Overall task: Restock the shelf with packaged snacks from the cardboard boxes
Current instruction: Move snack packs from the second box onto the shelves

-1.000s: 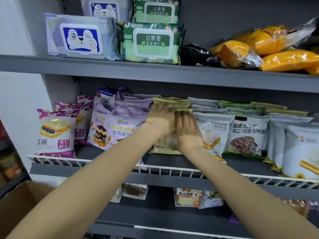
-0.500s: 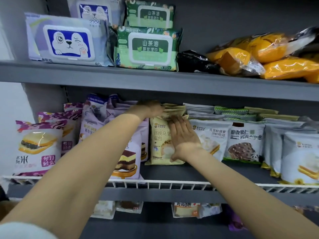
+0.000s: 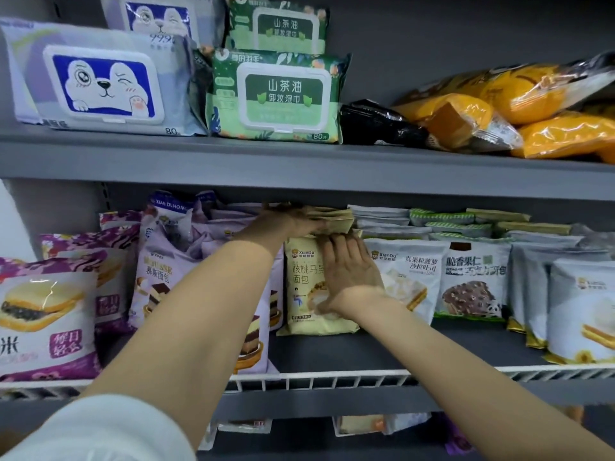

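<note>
A row of pale yellow bread packets (image 3: 304, 294) stands upright in the middle of the grey shelf (image 3: 399, 347). My left hand (image 3: 293, 221) lies over the top edges of these packets, fingers stretched to the right. Below it, my right hand (image 3: 349, 277) presses flat against the face of the front yellow packet, fingers straight and pointing up. Purple mousse cake packets (image 3: 159, 281) stand to the left of the yellow row, and white toast packets (image 3: 409, 277) to its right. No cardboard box is in view.
A white wire rail (image 3: 332, 380) runs along the shelf's front edge. The upper shelf (image 3: 299, 161) carries wet wipe packs (image 3: 103, 81) and orange bags (image 3: 532, 104). Purple sandwich packets (image 3: 46, 321) stand at far left, more white packets (image 3: 582, 311) at far right.
My left hand has risen from the face of the yellow packet to the tops of the row. My right hand stays flat on the packet front. The view has shifted closer and rightwards.
</note>
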A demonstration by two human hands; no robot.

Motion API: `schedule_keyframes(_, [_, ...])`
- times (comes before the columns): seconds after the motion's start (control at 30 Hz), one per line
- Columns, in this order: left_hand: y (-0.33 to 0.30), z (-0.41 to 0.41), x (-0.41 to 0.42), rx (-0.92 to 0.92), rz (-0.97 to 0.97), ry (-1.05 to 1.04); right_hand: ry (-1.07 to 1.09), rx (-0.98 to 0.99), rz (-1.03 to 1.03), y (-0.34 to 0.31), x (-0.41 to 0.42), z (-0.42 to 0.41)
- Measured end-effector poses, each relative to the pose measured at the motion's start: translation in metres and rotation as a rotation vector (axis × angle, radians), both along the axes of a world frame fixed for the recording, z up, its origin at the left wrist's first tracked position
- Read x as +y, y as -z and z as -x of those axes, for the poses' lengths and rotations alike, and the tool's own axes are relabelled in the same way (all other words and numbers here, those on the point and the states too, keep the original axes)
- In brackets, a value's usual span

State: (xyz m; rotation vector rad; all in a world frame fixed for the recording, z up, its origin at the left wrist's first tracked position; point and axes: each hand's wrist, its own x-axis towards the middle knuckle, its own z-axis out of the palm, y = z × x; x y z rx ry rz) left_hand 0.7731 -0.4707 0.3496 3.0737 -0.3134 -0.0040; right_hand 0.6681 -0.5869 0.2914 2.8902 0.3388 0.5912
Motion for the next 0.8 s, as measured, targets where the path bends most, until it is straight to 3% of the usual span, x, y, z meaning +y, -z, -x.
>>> schedule_keyframes(0.1, [-0.003,0.003,-0.006,-0.028,0.019,-0.012,0.018,0.006,-0.018,0.000,0.003,0.000])
schedule_keyframes(0.27, [-0.014,0.023,-0.002,-0.171,0.224,0.111,0.012,0.004,-0.097,0.002,0.003,0.008])
schedule_keyframes(0.47, [-0.008,0.077,0.035,-0.404,0.379,0.160,-0.151,-0.020,-0.369,0.010,0.013,0.040])
schedule_keyframes(0.57, [0.004,0.101,0.055,-0.436,0.470,0.135,-0.257,-0.065,-0.483,0.006,0.027,0.057])
schedule_keyframes(0.67, [0.019,0.126,0.076,-0.523,0.542,0.110,-0.343,0.043,-0.543,0.005,0.045,0.066])
schedule_keyframes(0.8, [0.045,0.153,0.103,-0.596,0.607,0.028,-0.303,0.223,-0.603,0.009,0.071,0.062])
